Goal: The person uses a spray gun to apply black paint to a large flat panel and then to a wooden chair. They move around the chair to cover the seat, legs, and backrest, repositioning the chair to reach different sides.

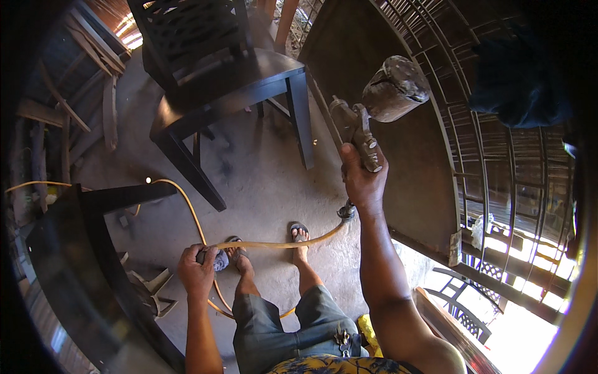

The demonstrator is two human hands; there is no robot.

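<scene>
Hands [363,181] [197,271] gripping grimy metal spray gun [374,106], yellow rubber hose [274,244]

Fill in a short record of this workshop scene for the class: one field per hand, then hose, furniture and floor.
Right hand: right hand grips a spray gun with a metal cup, raised.
Left hand: left hand holds the yellow hose near a grey cloth.
Hose: runs to the gun's base.
Furniture: dark chair ahead; dark panel at right.
Floor: bare concrete.
</scene>
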